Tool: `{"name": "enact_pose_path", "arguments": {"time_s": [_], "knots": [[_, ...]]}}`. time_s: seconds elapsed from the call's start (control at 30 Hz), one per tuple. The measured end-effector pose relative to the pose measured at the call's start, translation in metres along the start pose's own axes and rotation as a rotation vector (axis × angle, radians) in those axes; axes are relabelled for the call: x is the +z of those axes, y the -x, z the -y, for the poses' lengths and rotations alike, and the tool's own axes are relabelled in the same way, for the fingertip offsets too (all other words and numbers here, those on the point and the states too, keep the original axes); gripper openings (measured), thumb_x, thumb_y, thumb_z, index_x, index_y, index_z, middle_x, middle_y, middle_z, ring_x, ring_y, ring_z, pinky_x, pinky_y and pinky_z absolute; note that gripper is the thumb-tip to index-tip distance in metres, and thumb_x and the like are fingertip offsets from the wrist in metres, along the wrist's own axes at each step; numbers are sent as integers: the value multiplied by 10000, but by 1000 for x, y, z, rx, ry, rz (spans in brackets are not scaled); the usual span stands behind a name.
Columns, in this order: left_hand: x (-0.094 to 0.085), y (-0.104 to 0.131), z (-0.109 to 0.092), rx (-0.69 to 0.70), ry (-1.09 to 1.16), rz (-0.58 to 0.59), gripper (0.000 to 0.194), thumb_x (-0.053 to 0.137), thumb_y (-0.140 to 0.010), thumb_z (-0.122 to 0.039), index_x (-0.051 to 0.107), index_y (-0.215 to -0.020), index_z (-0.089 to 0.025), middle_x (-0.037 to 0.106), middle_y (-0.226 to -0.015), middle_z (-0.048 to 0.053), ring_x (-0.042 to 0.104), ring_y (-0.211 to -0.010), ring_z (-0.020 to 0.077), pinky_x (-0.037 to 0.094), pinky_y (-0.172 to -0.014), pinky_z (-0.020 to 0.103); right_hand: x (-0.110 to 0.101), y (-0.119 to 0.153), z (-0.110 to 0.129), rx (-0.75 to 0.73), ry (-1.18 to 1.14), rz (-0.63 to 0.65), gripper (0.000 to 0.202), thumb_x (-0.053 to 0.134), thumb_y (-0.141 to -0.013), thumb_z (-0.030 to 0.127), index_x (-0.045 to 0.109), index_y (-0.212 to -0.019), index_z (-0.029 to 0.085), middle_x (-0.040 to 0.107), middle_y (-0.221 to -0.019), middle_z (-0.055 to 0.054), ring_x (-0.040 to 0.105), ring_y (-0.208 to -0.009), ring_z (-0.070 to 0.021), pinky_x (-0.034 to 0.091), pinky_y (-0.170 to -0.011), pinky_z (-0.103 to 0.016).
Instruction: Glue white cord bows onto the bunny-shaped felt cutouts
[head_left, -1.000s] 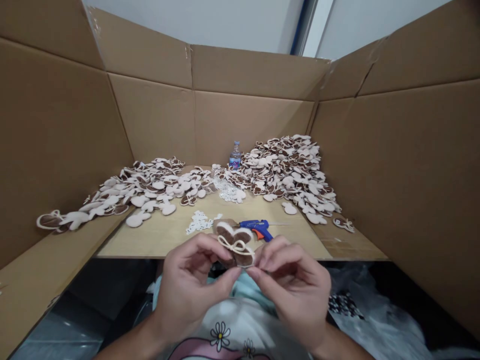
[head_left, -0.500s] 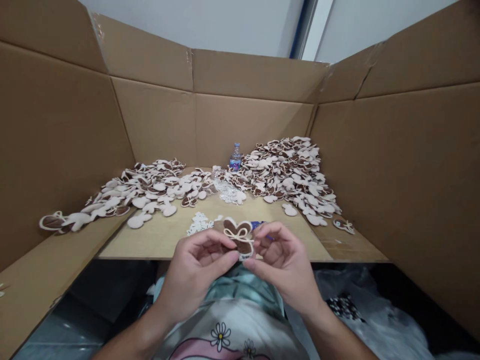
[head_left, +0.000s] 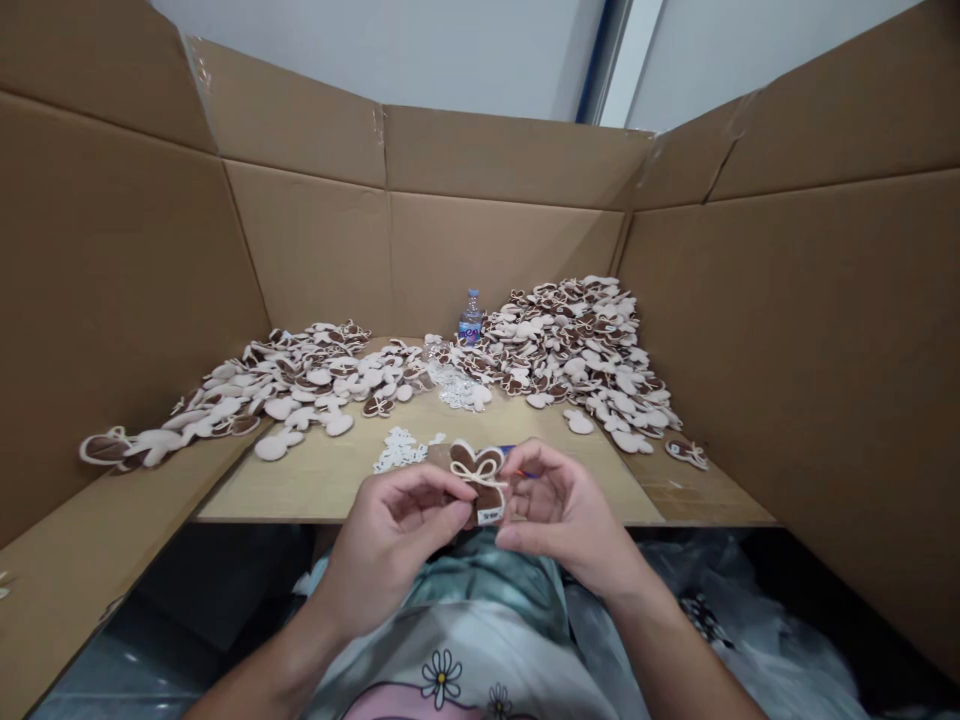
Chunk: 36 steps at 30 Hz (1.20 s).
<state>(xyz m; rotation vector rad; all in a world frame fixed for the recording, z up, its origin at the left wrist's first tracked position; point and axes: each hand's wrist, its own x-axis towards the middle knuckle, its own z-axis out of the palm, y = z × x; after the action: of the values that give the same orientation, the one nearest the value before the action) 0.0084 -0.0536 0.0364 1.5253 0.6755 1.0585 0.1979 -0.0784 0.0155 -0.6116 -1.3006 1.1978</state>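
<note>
My left hand [head_left: 401, 535] pinches the lower left side of a brown bunny-shaped felt patch [head_left: 487, 497] between thumb and fingers. The patch has a pale fuzzy border, a cream cord bow across its middle and a small white label with dark lettering at its bottom. At the right edge, the fingertips of my right hand [head_left: 562, 515] are by the bow's end, while the thumb sits apart, just below the label. Behind the patch, white cut-out pieces [head_left: 401, 448] lie on the board, and a blue item [head_left: 510, 449] is mostly hidden by my right hand.
Similar patches form a left heap [head_left: 307, 370] and a taller right heap [head_left: 577, 340]. Between them stand a water bottle [head_left: 470, 318] and more white pieces in clear plastic [head_left: 456, 385]. Cardboard walls [head_left: 510, 250] enclose the wooden board [head_left: 285, 490]. Plastic bags [head_left: 780, 620] lie below right.
My right thumb has come off the label, which now shows more fully. The left hand keeps its pinch on the patch, nearly in place.
</note>
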Motion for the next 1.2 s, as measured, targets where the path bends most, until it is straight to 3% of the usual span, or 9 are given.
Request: {"name": "enact_pose_path", "arguments": {"time_s": [0.27, 0.43, 0.6, 0.87, 0.93, 1.0, 1.07, 1.13, 1.2], "knots": [[2, -6, 4, -90, 124, 12, 257, 850, -595, -139, 614, -692, -169, 689, -721, -7, 636, -627, 110, 537, -608, 213, -5, 3, 10, -95, 247, -13, 266, 721, -813, 240, 620, -1056, 200, 682, -895, -37, 671, -797, -133, 585, -697, -271], [4, -8, 7, -133, 131, 65, 236, 849, -569, -104, 635, -652, -162, 685, -677, -20, 635, -609, 105, 538, -617, 221, -2, 8, 9, -128, 502, 76, 310, 637, -884, 256, 597, -1191, 233, 673, -958, -38, 646, -823, -139, 568, -702, -281], [1, -10, 9, -159, 56, 78, 136, 821, -613, -133, 717, -697, -160, 731, -724, 30, 672, -649, 143, 546, -644, 268, -7, 8, 14, -150, 695, 95, 171, 615, -901, 277, 655, -1058, 225, 650, -851, -4, 593, -714, -115, 502, -608, -230], [-6, -13, 8, -185, -11, 163, 128, 777, -678, -179, 741, -801, -191, 768, -787, 51, 710, -712, 181, 554, -710, 322, -15, -4, 3, 1, 464, 55, 156, 632, -884, 336, 647, -871, 182, 607, -703, 25, 546, -602, -86, 452, -543, -197], [-17, -22, 10, -126, -95, 133, 63, 744, -736, -234, 732, -784, -195, 776, -860, 69, 717, -850, 210, 538, -820, 361, -21, -7, -3, 97, 427, 46, 216, 625, -882, 373, 633, -796, 175, 568, -621, 44, 509, -526, -71, 417, -491, -182], [-36, -36, 18, -54, -201, 15, 168, 681, -803, -320, 704, -700, -190, 779, -900, 87, 694, -984, 236, 496, -921, 385, -26, -10, -9, 247, 445, 128, 263, 656, -849, 403, 628, -729, 170, 561, -563, 48, 482, -465, -64, 384, -446, -176], [-61, -52, 32, -46, -286, -144, 311, 597, -840, -446, 719, -766, -170, 778, -934, 113, 707, -905, 251, 533, -831, 374, -31, -14, -14, 339, 473, 178, 260, 721, -783, 408, 648, -718, 166, 617, -581, 22, 526, -481, -81, 412, -455, -187], [-89, -68, 48, -57, -461, -267, 462, 471, -886, -513, 732, -855, -132, 772, -930, 142, 706, -856, 262, 544, -767, 358, -35, -19, -17, 268, 524, 33, 271, 749, -744, 409, 693, -855, 169, 713, -784, -46, 634, -643, -132, 504, -570, -230], [-115, -78, 63, -43, -833, -375, 473, 369, -925, -451, 717, -843, -141, 770, -912, 125, 699, -861, 258, 531, -785, 343, -40, -23, -19, 143, 619, -212, 461, 725, -755, 440, 655, -1130, 182, 684, -1141, -123, 676, -875, -195, 551, -742, -308]]}}
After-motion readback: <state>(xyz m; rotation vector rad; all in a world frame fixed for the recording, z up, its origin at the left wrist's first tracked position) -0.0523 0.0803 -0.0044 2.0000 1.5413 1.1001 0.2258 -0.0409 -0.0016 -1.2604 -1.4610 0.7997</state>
